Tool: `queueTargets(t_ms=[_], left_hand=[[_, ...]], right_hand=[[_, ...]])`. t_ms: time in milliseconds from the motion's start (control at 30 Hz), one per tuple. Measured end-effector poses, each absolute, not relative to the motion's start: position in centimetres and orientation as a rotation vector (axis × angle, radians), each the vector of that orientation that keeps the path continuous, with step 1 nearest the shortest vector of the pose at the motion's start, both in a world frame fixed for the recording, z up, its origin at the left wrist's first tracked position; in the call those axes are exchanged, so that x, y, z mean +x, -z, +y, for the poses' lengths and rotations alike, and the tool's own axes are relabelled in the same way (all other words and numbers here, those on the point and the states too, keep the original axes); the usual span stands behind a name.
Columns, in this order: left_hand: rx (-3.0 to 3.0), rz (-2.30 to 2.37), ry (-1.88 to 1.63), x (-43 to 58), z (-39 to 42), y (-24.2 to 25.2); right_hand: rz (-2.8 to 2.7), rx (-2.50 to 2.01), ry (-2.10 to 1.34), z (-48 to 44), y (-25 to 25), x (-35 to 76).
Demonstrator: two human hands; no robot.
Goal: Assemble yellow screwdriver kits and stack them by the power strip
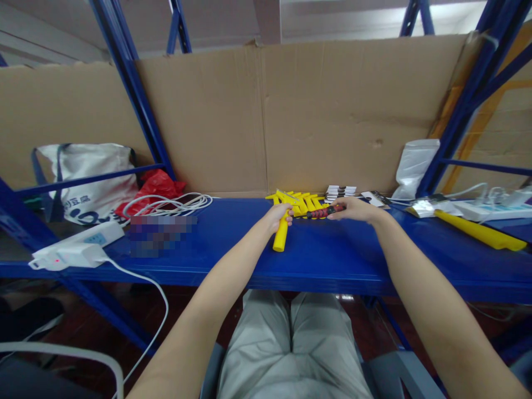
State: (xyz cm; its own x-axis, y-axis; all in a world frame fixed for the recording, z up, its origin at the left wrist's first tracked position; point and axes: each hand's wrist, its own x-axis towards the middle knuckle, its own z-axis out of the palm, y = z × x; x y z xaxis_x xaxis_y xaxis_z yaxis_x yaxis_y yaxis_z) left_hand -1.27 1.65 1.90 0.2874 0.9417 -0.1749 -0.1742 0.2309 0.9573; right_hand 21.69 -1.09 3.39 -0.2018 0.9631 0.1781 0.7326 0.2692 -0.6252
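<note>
My left hand point(280, 216) is closed around a yellow tube-like handle point(280, 238), whose round lower end points toward me. In my right hand point(351, 209) is a screwdriver with a red and black grip point(321, 213), lying roughly level and pointing left at the yellow piece. My left fingers hide where its tip meets the piece, so contact cannot be made out. Just behind both hands lie several similar yellow parts point(310, 198) in a row. Small white and black packets point(341, 192) are stacked behind my right hand.
The blue shelf top point(233, 238) carries a white power strip point(78, 246), coiled white cable point(178, 205), a red plastic bag point(155, 188) and a cloth bag point(91, 177) on the left. At right are a long yellow piece point(482, 230) and another power strip point(494, 209). Cardboard point(324, 116) stands behind.
</note>
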Motion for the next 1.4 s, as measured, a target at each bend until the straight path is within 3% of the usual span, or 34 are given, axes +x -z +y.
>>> queueTargets(t_ms=[167, 567, 900, 1400], left_hand=[[1.038, 0.946, -0.962, -1.3, 1.8, -1.8], [1.058, 0.955, -0.881, -1.3, 1.6, -1.8], [1.143, 0.916, -0.663, -1.2, 1.5, -1.8], [1.149, 0.898, -0.625, -1.1, 1.6, -1.8]], right_hand=[[-1.679, -1.269, -0.748, -1.9, -4.2, 21.3], [-1.113, -0.978, -0.582, 0.1, -4.1, 21.3], [-1.130, -1.051, -0.463, 0.7, -3.8, 21.8], [-1.101, -1.032, -0.467, 0.8, -3.7, 21.8]])
